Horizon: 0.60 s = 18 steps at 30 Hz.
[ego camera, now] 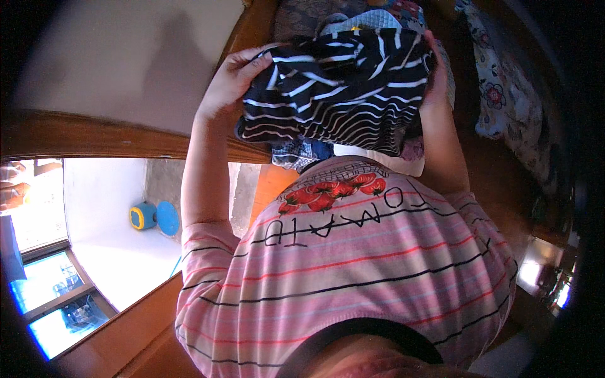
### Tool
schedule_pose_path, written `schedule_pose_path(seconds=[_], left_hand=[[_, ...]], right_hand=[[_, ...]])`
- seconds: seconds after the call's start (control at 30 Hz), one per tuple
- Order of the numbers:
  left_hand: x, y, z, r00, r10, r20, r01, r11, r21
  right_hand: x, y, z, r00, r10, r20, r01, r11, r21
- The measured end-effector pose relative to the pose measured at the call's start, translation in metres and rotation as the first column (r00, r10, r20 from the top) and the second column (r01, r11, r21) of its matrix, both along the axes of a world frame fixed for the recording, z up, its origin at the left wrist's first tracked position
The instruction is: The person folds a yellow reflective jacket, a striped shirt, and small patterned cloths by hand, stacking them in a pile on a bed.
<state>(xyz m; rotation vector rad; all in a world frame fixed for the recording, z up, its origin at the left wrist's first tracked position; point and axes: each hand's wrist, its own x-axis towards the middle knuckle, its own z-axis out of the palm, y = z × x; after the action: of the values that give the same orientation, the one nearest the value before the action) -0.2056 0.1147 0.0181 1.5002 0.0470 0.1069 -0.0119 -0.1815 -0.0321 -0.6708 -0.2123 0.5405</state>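
A black garment with white stripes (pixel 340 94) is stretched between my two hands in front of my chest. My left hand (pixel 243 71) grips its left edge, with the thumb lying over the cloth. At the opposite edge my right hand (pixel 439 75) has hold of it; some of those fingers are hidden or blurred. The fabric is bunched and creased near the top and falls in wavy stripes below. Beneath it, a dark blue patterned cloth (pixel 295 153) and a white cloth (pixel 406 163) partly show. A light blue quilted cloth (pixel 373 21) lies beyond the garment.
To the left is a pale wall or panel (pixel 127 61) above a wooden beam (pixel 94 137). Past a doorway are a blue and yellow stool or container (pixel 143 216) and a round blue object (pixel 167 218). A floral cloth (pixel 501 94) hangs or lies at the right.
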Motion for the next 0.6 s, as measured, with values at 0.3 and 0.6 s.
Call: schedule_pose_path(seconds=[0.3,0.6], left_hand=[[-0.007,0.040,-0.022,0.858,0.418,0.297,-0.315,0.887,-0.338],[0.005,-0.017,0.032,0.981,0.175,0.079,-0.129,0.906,-0.404]], right_hand=[[0.020,-0.019,-0.028,0.940,-0.199,-0.276,0.106,0.943,-0.317],[0.050,-0.029,-0.117,0.920,-0.377,0.104,0.377,0.784,-0.494]])
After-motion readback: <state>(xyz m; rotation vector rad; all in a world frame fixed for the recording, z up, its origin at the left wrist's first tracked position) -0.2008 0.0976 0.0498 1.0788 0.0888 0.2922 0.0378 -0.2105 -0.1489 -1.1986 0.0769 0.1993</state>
